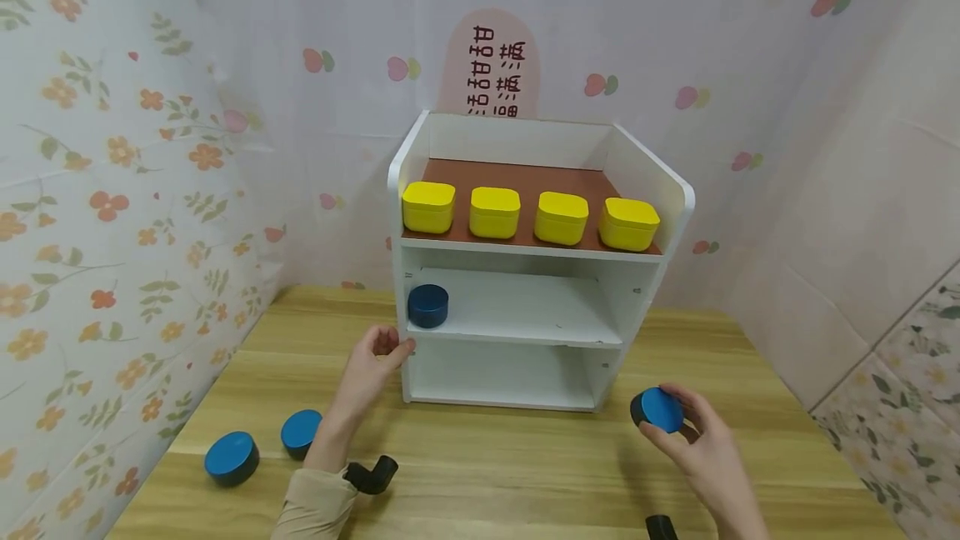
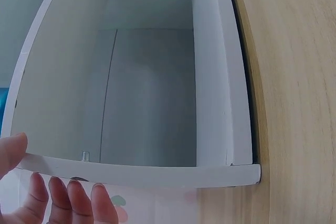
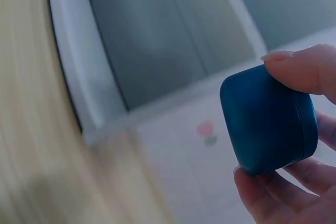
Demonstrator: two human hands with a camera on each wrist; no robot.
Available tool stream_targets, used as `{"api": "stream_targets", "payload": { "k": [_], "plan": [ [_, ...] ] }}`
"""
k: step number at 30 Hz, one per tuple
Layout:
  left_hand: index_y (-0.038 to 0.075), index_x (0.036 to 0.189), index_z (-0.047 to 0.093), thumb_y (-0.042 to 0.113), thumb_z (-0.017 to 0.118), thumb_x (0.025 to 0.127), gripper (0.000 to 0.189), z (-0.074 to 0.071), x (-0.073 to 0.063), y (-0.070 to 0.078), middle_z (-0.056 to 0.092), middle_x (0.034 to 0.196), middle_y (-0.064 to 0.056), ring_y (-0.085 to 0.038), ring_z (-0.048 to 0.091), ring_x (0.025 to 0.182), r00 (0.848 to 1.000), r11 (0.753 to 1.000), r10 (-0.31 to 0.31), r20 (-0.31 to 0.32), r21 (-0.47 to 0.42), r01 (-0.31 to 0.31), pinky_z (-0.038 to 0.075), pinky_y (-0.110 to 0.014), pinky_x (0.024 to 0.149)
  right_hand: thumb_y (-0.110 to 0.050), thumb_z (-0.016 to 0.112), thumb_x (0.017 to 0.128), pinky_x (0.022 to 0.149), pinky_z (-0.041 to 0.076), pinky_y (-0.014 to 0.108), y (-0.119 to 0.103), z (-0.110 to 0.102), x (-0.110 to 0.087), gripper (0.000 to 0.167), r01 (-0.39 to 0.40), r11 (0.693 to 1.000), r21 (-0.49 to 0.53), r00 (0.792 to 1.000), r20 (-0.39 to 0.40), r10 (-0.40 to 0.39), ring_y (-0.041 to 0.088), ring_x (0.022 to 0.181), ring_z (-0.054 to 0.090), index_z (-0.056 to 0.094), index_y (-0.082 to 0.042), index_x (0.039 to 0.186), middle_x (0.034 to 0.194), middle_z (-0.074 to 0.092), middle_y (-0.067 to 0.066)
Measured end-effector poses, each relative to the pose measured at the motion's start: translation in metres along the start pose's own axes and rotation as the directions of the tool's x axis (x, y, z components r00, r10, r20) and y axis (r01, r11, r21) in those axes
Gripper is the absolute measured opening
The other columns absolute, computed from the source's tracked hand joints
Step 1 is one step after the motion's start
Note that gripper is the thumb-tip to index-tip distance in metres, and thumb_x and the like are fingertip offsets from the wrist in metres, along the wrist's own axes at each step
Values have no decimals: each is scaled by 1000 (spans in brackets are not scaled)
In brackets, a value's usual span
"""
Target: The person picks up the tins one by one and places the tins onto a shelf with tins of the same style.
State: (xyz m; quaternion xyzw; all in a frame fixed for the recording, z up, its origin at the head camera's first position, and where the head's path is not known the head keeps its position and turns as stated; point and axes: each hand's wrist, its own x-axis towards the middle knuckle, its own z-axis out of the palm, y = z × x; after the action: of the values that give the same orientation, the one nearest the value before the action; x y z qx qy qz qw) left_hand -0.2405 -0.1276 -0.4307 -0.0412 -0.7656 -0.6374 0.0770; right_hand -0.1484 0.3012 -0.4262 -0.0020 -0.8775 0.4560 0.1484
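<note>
A small white shelf unit (image 1: 517,340) stands on the wooden table. My left hand (image 1: 372,365) holds its left side panel, with the thumb at the front edge and the fingers on the outer side; in the left wrist view, the fingertips (image 2: 100,203) show just past the panel. To the right of the unit, my right hand (image 1: 697,440) grips a blue round lidded box (image 1: 660,409) between thumb and fingers, raised above the table. In the right wrist view, this blue box (image 3: 268,121) is tilted. A similar blue box (image 1: 428,307) sits at the left end of the middle shelf.
Several yellow lidded boxes (image 1: 495,213) stand in a row on the brown top shelf. Two more blue boxes, one farther left (image 1: 232,458) and one beside my left forearm (image 1: 301,432), lie on the table (image 1: 510,473). A patterned curtain (image 1: 337,148) hangs behind.
</note>
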Motion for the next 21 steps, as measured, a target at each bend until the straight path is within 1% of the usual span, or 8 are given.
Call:
{"api": "stream_targets", "payload": {
  "k": [4,6,8,13,15,18,21],
  "plan": [
    [3,102,52,23,71,92,29,1,1,-1,51,93,-9,-22,49,88,1000,1000,11,-7,-1,-11,40,-29,74,-13,78,84,85,39,6,-15,7,1,60,100,994,45,995,-1,-100,2,108,48,48,1,134,131,51,16],
    [4,102,53,22,71,92,28,2,1,-2,52,93,-9,-22,49,87,1000,1000,13,-9,1,-13,40,-29,74,-11,79,84,85,41,8,-21,10,3,59,138,989,49,990,11,-139,-1,107,48,49,1,133,128,53,16],
    [4,102,53,22,71,92,28,2,0,-1,52,92,-9,-22,49,87,1000,1000,13,-5,3,-13,40,-29,74,-10,79,83,85,42,10,-27,13,4,58,167,985,44,985,26,-168,4,108,51,51,0,133,127,54,16],
    [4,102,53,20,70,92,26,3,0,-1,52,93,-9,-23,49,88,1000,1000,10,-4,1,-10,41,-29,74,-13,81,82,85,44,13,-44,21,9,58,236,971,38,968,75,-238,27,114,52,53,-4,132,129,54,14],
    [4,102,53,20,71,92,26,3,1,0,52,94,-9,-23,50,88,1000,1000,12,-10,3,-12,41,-29,74,-14,81,82,86,44,14,-51,25,13,58,261,964,50,960,93,-264,29,115,51,53,-6,132,130,53,12],
    [4,102,53,21,71,92,27,2,1,-1,53,94,-9,-23,50,88,1000,1000,18,-16,14,-18,41,-30,75,-15,82,81,88,44,15,-62,31,21,58,302,952,52,945,111,-307,27,115,51,54,-7,131,129,54,8],
    [4,101,53,22,71,92,27,1,0,-3,53,92,-9,-22,51,87,1000,1000,23,-14,16,-23,41,-29,74,-16,82,81,91,47,22,-71,36,29,58,335,941,54,931,137,-339,26,116,51,54,-7,132,129,54,7]
  ]
}}
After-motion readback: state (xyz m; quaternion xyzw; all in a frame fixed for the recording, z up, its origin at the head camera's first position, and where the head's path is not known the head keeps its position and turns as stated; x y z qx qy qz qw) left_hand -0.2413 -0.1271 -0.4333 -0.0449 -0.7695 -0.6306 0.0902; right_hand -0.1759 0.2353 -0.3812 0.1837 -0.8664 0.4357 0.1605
